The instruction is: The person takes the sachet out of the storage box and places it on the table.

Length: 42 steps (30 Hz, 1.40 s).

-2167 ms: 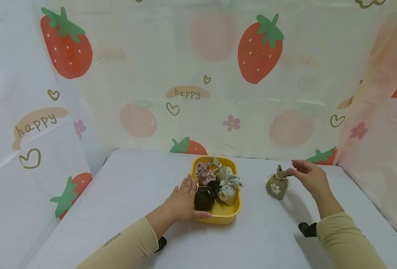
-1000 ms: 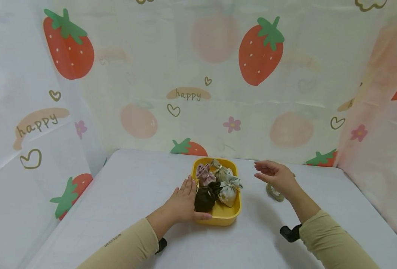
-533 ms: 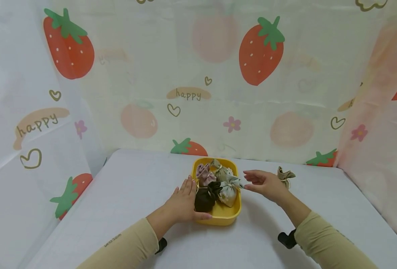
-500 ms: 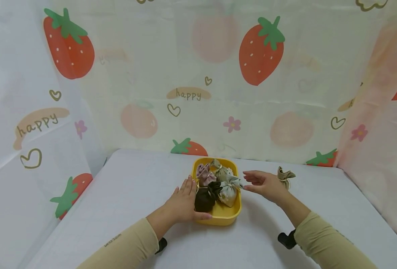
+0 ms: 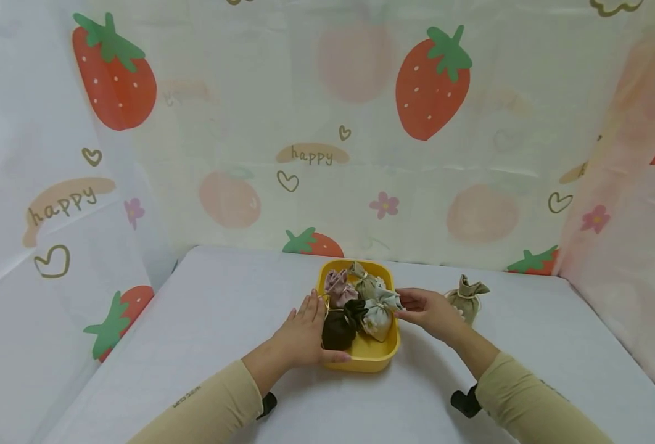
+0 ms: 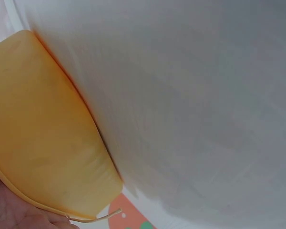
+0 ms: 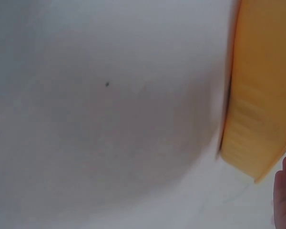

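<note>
A yellow tub (image 5: pixel 367 364) holds several small drawstring pouches. They include a black pouch (image 5: pixel 338 330), a pink pouch (image 5: pixel 340 288), a khaki pouch (image 5: pixel 364 283) and a pale blue-and-cream pouch (image 5: pixel 378 320). My left hand (image 5: pixel 300 336) rests along the tub's left rim, fingers extended, thumb over the front corner. My right hand (image 5: pixel 430 313) is at the tub's right rim, its thumb and fingers spread apart either side of the pale pouch's gathered top. Behind that hand, an olive-brown pouch (image 5: pixel 465 299) stands on the table, partly hidden.
White cloth covers the table (image 5: pixel 238 290). A strawberry-printed curtain (image 5: pixel 222 123) closes off the back and both sides. Black wrist devices sit below both forearms, the right one (image 5: pixel 465 402) close over the table.
My right hand has left the olive-brown pouch, which now stands on the table, and has moved left to the pale pouch at the tub. My left hand stays on the rim.
</note>
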Tool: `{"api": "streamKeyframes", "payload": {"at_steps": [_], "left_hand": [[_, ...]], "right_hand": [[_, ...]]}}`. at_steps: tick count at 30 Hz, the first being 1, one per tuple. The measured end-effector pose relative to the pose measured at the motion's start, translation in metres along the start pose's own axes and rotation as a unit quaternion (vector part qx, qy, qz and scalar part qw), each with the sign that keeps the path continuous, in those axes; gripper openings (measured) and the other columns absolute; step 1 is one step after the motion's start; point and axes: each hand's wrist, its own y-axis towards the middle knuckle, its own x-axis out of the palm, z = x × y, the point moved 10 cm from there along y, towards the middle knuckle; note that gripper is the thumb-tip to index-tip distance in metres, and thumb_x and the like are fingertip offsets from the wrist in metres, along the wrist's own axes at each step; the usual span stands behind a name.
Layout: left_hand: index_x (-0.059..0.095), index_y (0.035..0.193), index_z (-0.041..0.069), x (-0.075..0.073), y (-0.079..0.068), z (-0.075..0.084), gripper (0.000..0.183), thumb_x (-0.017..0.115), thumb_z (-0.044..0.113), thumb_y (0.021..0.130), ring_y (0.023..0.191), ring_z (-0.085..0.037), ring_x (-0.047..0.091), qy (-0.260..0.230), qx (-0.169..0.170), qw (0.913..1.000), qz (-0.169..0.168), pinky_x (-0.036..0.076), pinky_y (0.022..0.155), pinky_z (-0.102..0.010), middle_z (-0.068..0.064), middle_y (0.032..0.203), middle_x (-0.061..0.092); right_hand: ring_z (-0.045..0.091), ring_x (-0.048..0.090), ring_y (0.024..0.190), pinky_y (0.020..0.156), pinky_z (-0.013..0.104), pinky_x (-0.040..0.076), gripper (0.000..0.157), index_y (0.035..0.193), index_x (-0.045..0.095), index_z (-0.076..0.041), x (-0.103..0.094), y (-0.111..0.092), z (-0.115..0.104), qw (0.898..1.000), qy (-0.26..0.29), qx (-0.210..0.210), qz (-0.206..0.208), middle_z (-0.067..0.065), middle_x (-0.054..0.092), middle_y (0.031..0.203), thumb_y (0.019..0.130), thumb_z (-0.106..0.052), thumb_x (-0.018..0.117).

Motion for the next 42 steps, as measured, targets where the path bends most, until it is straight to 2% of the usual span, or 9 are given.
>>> {"api": "streamKeyframes", "payload": {"at_steps": [4,9,22,28,35,42], "left_hand": [[0.008,0.145,-0.001,0.001,0.001,0.001,0.126,0.038,0.087,0.061,0.139,-0.029,0.001,0.003,0.002,1.0,-0.001,0.015,0.109,-0.049,-0.017,0.151,-0.007],[0.008,0.146,-0.001,0.002,0.0,0.001,0.127,0.039,0.088,0.06,0.139,-0.03,0.001,0.003,-0.002,1.0,-0.002,0.015,0.109,-0.049,-0.017,0.151,-0.007],[0.007,0.146,0.0,0.003,0.001,-0.002,0.13,0.035,0.09,0.057,0.139,-0.029,0.0,0.006,-0.007,1.0,-0.002,0.015,0.109,-0.049,-0.017,0.152,-0.008],[0.007,0.146,0.0,0.002,0.0,-0.003,0.129,0.036,0.089,0.057,0.139,-0.03,0.0,0.002,-0.009,0.9999,-0.004,0.014,0.109,-0.049,-0.017,0.151,-0.008],[0.007,0.146,0.0,0.003,0.0,-0.002,0.128,0.037,0.089,0.058,0.139,-0.029,0.0,0.003,-0.007,0.9999,-0.007,0.015,0.109,-0.049,-0.017,0.151,-0.008],[0.006,0.146,0.0,0.002,0.0,-0.002,0.128,0.037,0.089,0.059,0.139,-0.029,0.0,0.005,-0.007,0.9999,-0.006,0.014,0.109,-0.049,-0.017,0.151,-0.008]], "right_hand": [[0.023,0.062,0.095,0.08,0.034,0.051,0.047,0.121,0.058,-0.002,0.002,0.002,-0.001,1.0,0.01,-0.001,0.009,0.012,0.066,0.103,0.08,-0.022,0.071],[0.017,0.063,0.089,0.077,0.032,0.052,0.037,0.113,0.064,-0.005,0.004,0.003,0.003,0.999,0.017,0.022,0.024,0.007,0.068,0.096,0.08,-0.021,0.071],[0.013,0.061,0.073,0.064,0.028,0.049,0.01,0.087,0.07,-0.01,0.002,0.008,-0.001,0.997,-0.038,0.03,0.065,-0.001,0.069,0.079,0.082,-0.018,0.069],[0.011,0.06,0.069,0.06,0.026,0.047,0.005,0.082,0.07,-0.011,0.002,0.008,-0.004,0.996,-0.045,0.036,0.072,-0.001,0.068,0.075,0.082,-0.016,0.069],[0.01,0.058,0.068,0.058,0.027,0.045,0.005,0.08,0.071,-0.014,-0.003,0.007,-0.008,0.994,-0.06,0.02,0.091,-0.002,0.067,0.074,0.083,-0.016,0.068],[0.01,0.064,0.071,0.06,0.025,0.049,0.004,0.081,0.071,-0.011,-0.01,0.007,-0.022,0.991,-0.047,-0.028,0.122,0.001,0.069,0.079,0.083,-0.013,0.068]]}}
